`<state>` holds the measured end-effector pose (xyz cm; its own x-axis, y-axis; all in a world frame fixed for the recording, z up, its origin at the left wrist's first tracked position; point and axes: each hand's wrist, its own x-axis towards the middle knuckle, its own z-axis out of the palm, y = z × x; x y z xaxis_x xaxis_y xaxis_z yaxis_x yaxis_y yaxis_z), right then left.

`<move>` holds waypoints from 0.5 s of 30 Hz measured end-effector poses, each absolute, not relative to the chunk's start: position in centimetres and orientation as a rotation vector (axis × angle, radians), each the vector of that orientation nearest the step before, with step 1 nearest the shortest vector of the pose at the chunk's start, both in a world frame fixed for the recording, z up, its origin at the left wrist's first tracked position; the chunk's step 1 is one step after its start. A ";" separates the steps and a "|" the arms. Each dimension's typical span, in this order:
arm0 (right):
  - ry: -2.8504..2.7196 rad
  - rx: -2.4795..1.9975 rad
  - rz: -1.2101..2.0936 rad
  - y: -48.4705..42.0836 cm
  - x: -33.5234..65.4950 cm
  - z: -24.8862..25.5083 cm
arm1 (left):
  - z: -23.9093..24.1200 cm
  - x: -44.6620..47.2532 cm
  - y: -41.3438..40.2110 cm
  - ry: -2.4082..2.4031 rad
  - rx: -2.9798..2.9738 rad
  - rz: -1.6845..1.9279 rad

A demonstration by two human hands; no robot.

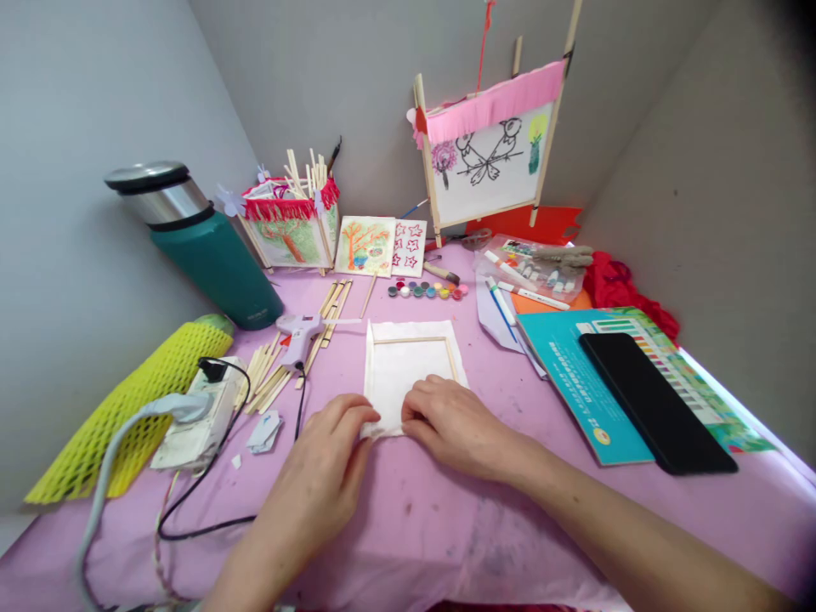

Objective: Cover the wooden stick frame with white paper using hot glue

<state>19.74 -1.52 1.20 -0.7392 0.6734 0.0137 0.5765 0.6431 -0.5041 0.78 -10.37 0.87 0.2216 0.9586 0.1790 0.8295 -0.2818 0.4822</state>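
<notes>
A white sheet, paper or thin cloth, lies on the table with a thin wooden stick frame on it. Its left edge stands folded up along the frame. At the near left corner, my left hand pinches the sheet's edge between thumb and fingers. My right hand is closed on the same near edge, a little further right, with curled fingers. Both hands hide the near side of the frame. Just beyond the sheet's upper left lies a lilac glue gun, its nozzle pointing right.
Wooden sticks, a power strip with cables and a teal bottle stand left. Paint pots and picture cards lie behind. To the right are a teal pad and a black phone.
</notes>
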 end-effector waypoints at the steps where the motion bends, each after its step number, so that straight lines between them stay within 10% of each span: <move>1: -2.662 -1.025 0.719 -1.5 19.8 1.2 | 0.5 0.2 -10.8 1.701 2.223 0.669; 15: -2.688 -1.013 0.710 -1.5 19.8 1.2 | -0.4 0.4 -11.0 1.876 2.425 0.561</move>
<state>19.75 -1.49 1.24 -0.7508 0.6605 0.0021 0.5734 0.6534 -0.4942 0.44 -10.99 -0.36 0.2108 0.9408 0.2653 0.9319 -0.2753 0.2360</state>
